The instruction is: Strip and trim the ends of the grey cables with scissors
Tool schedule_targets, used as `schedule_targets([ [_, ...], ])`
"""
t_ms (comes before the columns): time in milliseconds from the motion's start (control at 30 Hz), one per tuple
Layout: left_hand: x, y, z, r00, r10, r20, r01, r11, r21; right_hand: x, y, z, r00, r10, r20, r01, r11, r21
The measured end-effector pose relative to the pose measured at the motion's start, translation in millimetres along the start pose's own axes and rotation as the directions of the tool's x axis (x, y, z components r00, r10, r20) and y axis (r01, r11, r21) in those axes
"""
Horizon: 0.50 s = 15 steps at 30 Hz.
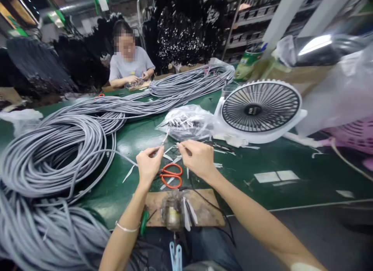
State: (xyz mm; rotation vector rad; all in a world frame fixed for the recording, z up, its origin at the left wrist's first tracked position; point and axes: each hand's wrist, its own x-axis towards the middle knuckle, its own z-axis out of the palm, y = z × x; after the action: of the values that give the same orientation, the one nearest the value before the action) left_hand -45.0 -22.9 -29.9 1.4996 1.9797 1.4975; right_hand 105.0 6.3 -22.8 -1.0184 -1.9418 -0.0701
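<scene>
My left hand [149,162] is closed in a pinch on the end of a grey cable [126,157], with a thin pale strand sticking up past the fingertips. Just to the right, my right hand [199,158] has thumb and forefinger pressed together; anything between them is too small to make out. Below and between both hands lie scissors with orange handles [171,174]. White paper-like strips [176,159] are scattered around. Beyond the hands sits a clear plastic bag [189,121] holding dark and white pieces.
Coils of grey cable [96,131] cover the left of the green table [233,189]. A white fan [253,110] stands at right. Before me is a wooden board [210,199] bearing a small device [173,212]. Across the table a person [131,65] works with both hands.
</scene>
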Motion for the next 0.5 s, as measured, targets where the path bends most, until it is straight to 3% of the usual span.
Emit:
schedule_targets([
  [100,-5,5,1,0.993,0.117,-0.033,-0.117,0.993,0.003,2,6,1,0.998,-0.055,0.035,0.057,0.995,-0.076],
  [267,-13,12,-1,0.919,0.382,-0.101,-0.366,0.919,0.147,-2,0,2,0.994,-0.108,0.015,0.109,0.991,-0.08],
  [500,-16,14,-1,0.877,0.469,-0.105,-0.445,0.875,0.187,-2,-2,1,0.989,-0.142,0.044,0.144,0.988,-0.06],
])
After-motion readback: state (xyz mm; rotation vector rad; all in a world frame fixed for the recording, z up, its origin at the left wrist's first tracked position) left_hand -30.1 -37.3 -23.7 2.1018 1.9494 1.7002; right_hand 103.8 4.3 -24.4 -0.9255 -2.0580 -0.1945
